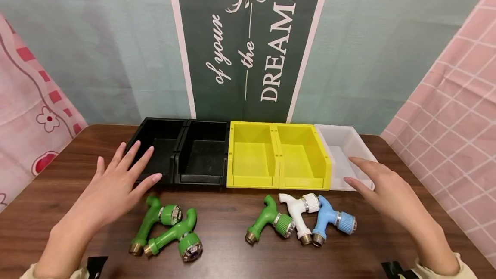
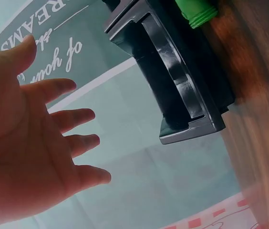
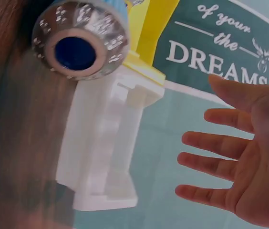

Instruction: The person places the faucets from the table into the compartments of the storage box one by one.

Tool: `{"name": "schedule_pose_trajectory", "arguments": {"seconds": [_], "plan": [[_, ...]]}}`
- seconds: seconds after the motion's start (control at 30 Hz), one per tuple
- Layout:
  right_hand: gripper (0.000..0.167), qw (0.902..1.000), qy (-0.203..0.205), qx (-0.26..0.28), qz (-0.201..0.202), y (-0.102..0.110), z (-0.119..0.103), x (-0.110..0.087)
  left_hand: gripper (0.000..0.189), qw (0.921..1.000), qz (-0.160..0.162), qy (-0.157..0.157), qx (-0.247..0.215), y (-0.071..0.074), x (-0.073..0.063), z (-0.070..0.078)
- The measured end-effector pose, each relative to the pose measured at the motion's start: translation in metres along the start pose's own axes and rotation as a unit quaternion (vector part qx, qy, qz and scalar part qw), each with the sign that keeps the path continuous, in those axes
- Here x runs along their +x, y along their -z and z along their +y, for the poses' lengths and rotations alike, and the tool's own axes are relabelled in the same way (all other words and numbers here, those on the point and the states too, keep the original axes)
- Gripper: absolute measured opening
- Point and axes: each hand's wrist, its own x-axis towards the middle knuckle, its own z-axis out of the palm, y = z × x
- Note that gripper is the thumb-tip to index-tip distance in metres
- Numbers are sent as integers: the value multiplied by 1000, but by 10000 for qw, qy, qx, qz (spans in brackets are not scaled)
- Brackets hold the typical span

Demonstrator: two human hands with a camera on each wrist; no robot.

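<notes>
My left hand point(image 1: 118, 186) hovers with fingers spread by the leftmost black bin point(image 1: 160, 150), holding nothing. Two green taps point(image 1: 149, 223) lie close together on the table just right of that wrist. Over the front of the white bin point(image 1: 342, 158), my right hand point(image 1: 393, 190) hangs with extended fingers and an empty palm. Left of it lie a light blue tap point(image 1: 327, 216), a white tap point(image 1: 298, 214) and another green tap point(image 1: 267, 218), side by side. Both wrist views show the palms free, apart from the bins.
A second black bin point(image 1: 205, 154) and two yellow bins point(image 1: 252, 154) complete the row along the back of the brown wooden table point(image 1: 228, 244). Behind them hangs a printed cloth point(image 1: 248, 106). Pink cloths point(image 1: 457, 85) flank the table on both sides.
</notes>
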Motion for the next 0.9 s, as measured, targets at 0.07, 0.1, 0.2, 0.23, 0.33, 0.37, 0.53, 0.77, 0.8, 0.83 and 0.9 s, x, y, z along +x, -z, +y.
{"name": "schedule_pose_trajectory", "arguments": {"seconds": [0.07,0.1,0.2,0.23,0.33,0.37,0.53,0.77,0.8,0.83,0.9], "plan": [[51,9998,-184,81,-37,0,4,0,70,10000,-20,7,-74,0,1,-2],[49,9996,-238,121,-10,-1,6,1,70,9999,-35,16,-111,0,1,-2],[44,9989,-400,228,133,-4,13,2,71,9998,-73,50,-203,0,2,-5],[42,9986,-427,233,223,-5,15,2,72,9997,-87,67,-221,0,3,-6],[37,9973,-532,230,449,-6,25,4,72,9995,-103,82,-285,0,4,-8],[36,9969,-576,232,486,-6,28,4,72,9994,-103,83,-305,0,4,-9],[35,9948,-845,403,391,-4,48,9,74,9990,-80,91,-421,-1,4,-13],[40,9901,-1227,666,165,-6,69,14,75,9978,-57,113,-648,-2,3,-17],[40,9896,-1258,679,167,-6,71,15,76,9975,-57,119,-691,-2,3,-18],[39,9892,-1287,684,174,-7,73,15,76,9972,-50,118,-736,-2,3,-19],[37,9884,-1326,718,200,-8,76,17,76,9967,-31,110,-800,-3,4,-20]]}}
